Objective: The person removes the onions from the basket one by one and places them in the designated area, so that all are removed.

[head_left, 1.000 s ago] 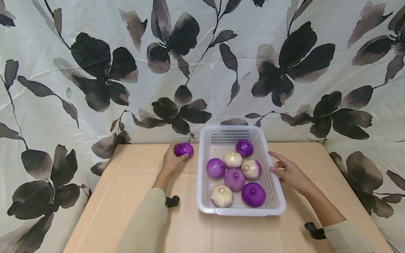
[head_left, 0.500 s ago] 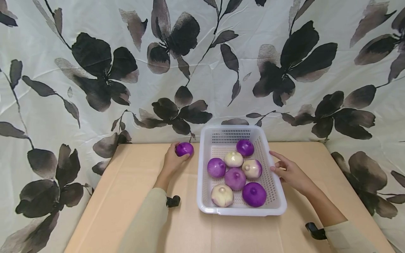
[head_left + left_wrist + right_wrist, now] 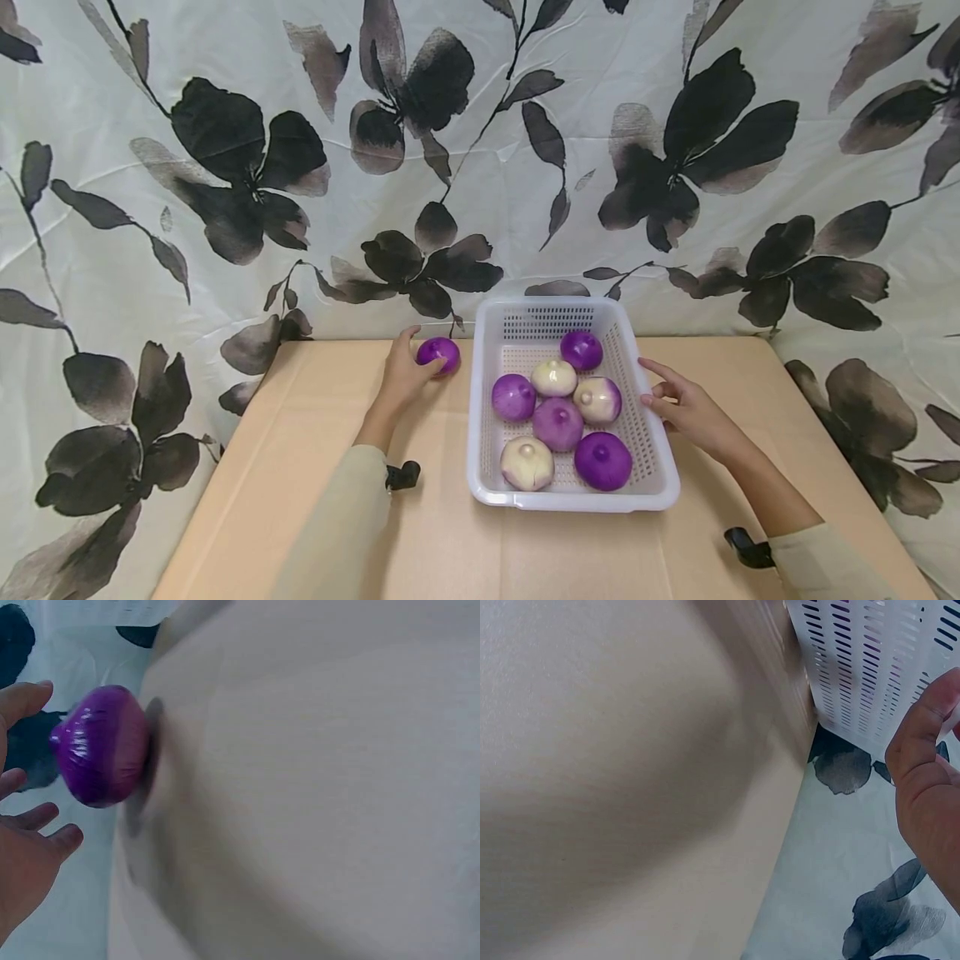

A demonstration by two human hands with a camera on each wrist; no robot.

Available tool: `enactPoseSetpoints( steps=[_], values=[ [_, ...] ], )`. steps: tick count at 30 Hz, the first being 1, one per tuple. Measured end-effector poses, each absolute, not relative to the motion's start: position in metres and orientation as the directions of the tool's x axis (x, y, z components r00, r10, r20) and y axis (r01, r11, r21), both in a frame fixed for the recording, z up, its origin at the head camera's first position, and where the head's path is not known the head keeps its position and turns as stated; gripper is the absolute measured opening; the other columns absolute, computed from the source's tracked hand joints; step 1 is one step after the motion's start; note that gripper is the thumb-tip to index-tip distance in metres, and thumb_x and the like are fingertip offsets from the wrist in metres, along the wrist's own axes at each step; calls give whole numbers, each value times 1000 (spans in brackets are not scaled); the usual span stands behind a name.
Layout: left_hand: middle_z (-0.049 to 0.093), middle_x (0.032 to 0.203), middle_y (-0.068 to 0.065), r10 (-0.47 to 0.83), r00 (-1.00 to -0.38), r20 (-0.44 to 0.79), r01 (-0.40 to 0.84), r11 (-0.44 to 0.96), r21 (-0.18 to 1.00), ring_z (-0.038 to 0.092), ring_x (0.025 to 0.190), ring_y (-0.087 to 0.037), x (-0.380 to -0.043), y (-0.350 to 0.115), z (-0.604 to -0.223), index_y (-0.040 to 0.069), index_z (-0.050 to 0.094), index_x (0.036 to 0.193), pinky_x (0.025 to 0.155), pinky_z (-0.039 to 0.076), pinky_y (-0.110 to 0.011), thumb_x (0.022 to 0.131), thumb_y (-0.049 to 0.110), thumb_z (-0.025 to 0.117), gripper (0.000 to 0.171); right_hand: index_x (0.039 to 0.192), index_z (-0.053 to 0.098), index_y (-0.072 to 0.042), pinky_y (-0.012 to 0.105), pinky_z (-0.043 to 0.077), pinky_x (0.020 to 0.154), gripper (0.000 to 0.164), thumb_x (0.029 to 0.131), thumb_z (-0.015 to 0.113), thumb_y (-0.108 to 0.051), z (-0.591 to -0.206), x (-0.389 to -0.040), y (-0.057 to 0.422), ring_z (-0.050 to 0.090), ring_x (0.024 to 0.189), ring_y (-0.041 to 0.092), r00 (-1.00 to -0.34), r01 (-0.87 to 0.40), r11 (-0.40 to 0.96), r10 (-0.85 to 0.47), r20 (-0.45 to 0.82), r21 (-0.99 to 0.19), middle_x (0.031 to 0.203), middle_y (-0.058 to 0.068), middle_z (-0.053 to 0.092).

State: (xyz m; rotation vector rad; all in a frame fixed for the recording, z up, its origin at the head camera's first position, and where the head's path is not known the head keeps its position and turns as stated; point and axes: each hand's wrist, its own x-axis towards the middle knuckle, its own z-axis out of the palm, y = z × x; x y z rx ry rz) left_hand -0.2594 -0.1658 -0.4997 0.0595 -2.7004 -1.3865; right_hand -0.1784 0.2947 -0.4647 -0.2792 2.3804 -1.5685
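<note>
A purple onion [image 3: 438, 356] rests on the table left of the basket. My left hand [image 3: 405, 375] is beside it with fingers spread, and the thumb tip overlaps the onion in the head view. In the left wrist view, the fingers [image 3: 64, 841] stand apart from the onion [image 3: 101, 746] with a gap showing. My right hand [image 3: 690, 412] holds the right rim of a white plastic basket [image 3: 573, 502], index finger and thumb at the edge. Inside the basket sit several onions, some deep purple like the front one [image 3: 602, 461], others whitish like the front-left one [image 3: 527, 464].
The light wooden-coloured table [image 3: 442, 542] ends just behind the basket. A white cloth [image 3: 540, 250] with dark flower prints hangs behind it. Black straps [image 3: 403, 475] show at both wrists.
My left hand has let go of the purple onion: its fingers have opened and drawn back to the left. The onion stays on the table. The right hand and basket keep their place.
</note>
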Motion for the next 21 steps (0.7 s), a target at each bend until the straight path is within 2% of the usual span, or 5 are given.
enactPoseSetpoints(
  steps=[8, 12, 18, 21],
  values=[
    [35, 153, -12, -26, -982, 186, 131, 608, 783, 30, 144, -32, -257, -162, -464, 13, 33, 147, 117, 27, -54, 81, 30, 76, 81, 154, 21, -14, 43, 61, 70, 71, 96, 60, -21, -464, -177, 295, 69, 90, 26, -942, -3, 379, -312, -125, -925, 99, 20, 55],
    [36, 151, -11, 4, -973, 230, 182, 625, 759, 33, 142, -31, -257, -156, -448, 17, 35, 146, 116, 30, -53, 80, 33, 78, 81, 154, 21, -14, 42, 61, 70, 71, 96, 60, -21, -464, -177, 296, 69, 91, 28, -942, 2, 365, -313, -124, -931, 100, 22, 54],
    [39, 150, -10, 81, -948, 307, 288, 624, 726, 37, 139, -31, -261, -140, -422, 14, 36, 146, 114, 33, -52, 78, 33, 78, 81, 154, 21, -14, 42, 61, 69, 71, 95, 60, -21, -466, -177, 296, 69, 90, 28, -943, 1, 364, -310, -123, -931, 100, 23, 55],
    [39, 150, -9, 109, -942, 317, 315, 613, 724, 39, 137, -32, -260, -131, -410, 15, 36, 146, 112, 36, -52, 79, 33, 78, 81, 154, 21, -14, 43, 61, 70, 70, 96, 60, -22, -467, -178, 295, 70, 91, 29, -942, 2, 360, -313, -123, -933, 100, 22, 56]
  ],
)
